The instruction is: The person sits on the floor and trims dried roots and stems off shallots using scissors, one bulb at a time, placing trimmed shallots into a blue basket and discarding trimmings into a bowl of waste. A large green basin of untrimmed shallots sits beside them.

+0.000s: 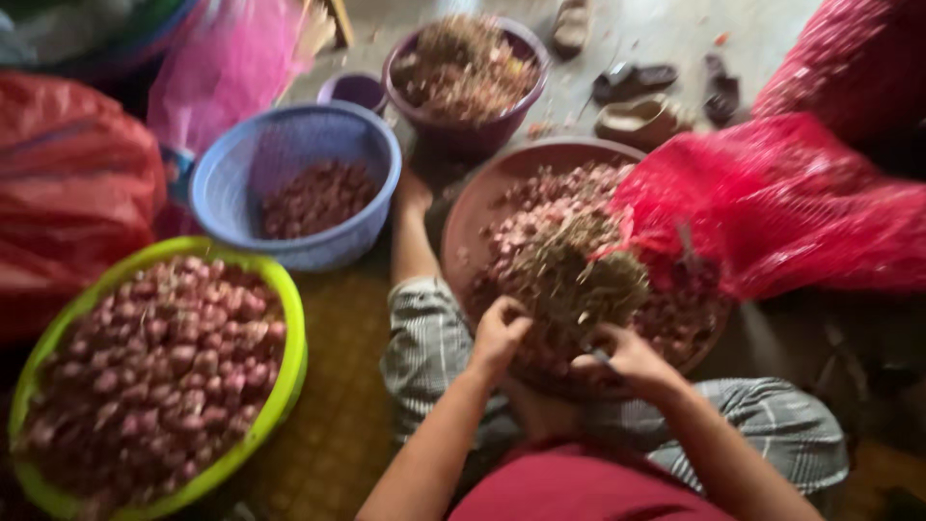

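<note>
over the brown tray (463, 227), a shallot bunch (569, 275) is pinched by the left hand (497, 333); the right hand (622, 357), curled on a small blade, is best kept close.

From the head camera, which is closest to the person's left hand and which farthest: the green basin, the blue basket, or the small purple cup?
Measured from the left hand:
1. Green basin of shallots, to the left, with its rim nearest.
2. Blue basket, up and to the left, farther back.
3. Small purple cup, behind the basket, farthest.
</note>
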A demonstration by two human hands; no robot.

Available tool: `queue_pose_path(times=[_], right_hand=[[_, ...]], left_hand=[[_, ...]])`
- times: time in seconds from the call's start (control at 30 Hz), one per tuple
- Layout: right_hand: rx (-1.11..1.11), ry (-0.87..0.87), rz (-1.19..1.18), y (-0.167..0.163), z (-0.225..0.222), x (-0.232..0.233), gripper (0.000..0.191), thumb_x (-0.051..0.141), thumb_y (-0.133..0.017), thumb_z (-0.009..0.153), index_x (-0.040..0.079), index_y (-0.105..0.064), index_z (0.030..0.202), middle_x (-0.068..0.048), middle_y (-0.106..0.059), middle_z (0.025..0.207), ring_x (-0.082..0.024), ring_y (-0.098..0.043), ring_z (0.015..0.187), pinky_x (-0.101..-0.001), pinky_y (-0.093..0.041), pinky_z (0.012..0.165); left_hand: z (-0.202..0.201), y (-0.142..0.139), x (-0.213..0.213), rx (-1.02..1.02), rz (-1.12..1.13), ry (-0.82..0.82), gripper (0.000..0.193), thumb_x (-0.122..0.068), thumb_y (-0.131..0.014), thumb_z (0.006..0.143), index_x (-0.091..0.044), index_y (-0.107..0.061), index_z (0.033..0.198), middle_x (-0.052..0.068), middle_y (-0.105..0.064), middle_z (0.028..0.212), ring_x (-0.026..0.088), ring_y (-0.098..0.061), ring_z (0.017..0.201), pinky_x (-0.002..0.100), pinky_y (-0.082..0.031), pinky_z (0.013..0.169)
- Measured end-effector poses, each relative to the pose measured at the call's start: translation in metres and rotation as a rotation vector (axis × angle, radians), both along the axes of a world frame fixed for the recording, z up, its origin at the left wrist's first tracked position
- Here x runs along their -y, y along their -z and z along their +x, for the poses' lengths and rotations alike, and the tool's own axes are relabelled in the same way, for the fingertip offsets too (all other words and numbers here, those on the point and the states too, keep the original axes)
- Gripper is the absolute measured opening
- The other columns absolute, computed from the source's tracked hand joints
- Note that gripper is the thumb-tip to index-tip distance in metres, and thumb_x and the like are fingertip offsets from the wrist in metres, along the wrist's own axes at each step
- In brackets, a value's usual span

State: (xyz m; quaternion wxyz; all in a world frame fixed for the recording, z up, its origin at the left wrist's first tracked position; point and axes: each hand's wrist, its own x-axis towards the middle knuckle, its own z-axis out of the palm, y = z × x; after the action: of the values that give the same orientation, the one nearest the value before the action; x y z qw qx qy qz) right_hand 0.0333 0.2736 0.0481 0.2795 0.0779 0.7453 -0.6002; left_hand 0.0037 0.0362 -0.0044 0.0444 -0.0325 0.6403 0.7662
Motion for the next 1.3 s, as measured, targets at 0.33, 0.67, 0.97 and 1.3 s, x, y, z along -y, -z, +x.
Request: queue_pose_path(times=[0.33, 0.67, 0.97, 1.3], right_hand=[[-0.232, -0.123, 0.107, 0.017, -0.009, -0.022, 0.063, 0.051, -0.083, 0.072, 0.0, -0.071, 0.106, -0.006, -0.07, 0.082, -0.012, -0.062, 0.077, -0.0276, -0.05, 0.069], [-0.022, -0.153, 0.039, 0.0, -0.002, -0.017, 0.065, 0.052, -0.084, 0.065, 0.003, -0.067, 0.105, -0.006, -0.066, 0.07, -0.013, -0.058, 0.06, -0.0288, -0.043, 0.052], [0.038, -0.163, 0.104, -0.004, 0.004, -0.017, 0.061, 0.052, -0.084, 0.069, 0.0, -0.067, 0.096, -0.007, -0.065, 0.064, -0.013, -0.057, 0.051, -0.0284, -0.041, 0.046], [0.049, -0.093, 0.091, -0.003, 0.005, -0.006, 0.06, 0.053, -0.084, 0.066, 0.0, -0.069, 0.09, -0.006, -0.06, 0.064, -0.013, -0.051, 0.046, -0.0306, -0.035, 0.041]], left_hand=[[-0.012, -0.001, -0.003, -0.415, -0.615, -0.027, 0.039, -0.018, -0.078, 0.078, -0.003, -0.066, 0.112, 0.019, -0.066, 0.107, 0.04, -0.065, 0.1, 0.045, -0.054, 0.088], [-0.029, 0.0, -0.001, -0.505, -0.809, 0.092, 0.042, -0.018, -0.083, 0.071, 0.0, -0.063, 0.103, 0.022, -0.065, 0.107, 0.042, -0.063, 0.104, 0.047, -0.052, 0.09], [-0.035, -0.005, 0.006, -0.06, -0.133, 0.231, 0.039, -0.016, -0.07, 0.087, 0.001, -0.065, 0.121, 0.012, -0.075, 0.104, 0.017, -0.069, 0.091, 0.032, -0.057, 0.083], [-0.037, -0.001, -0.005, 0.071, 0.248, 0.136, 0.032, -0.013, -0.075, 0.089, 0.001, -0.066, 0.117, 0.006, -0.074, 0.105, 0.012, -0.068, 0.091, 0.027, -0.056, 0.083]])
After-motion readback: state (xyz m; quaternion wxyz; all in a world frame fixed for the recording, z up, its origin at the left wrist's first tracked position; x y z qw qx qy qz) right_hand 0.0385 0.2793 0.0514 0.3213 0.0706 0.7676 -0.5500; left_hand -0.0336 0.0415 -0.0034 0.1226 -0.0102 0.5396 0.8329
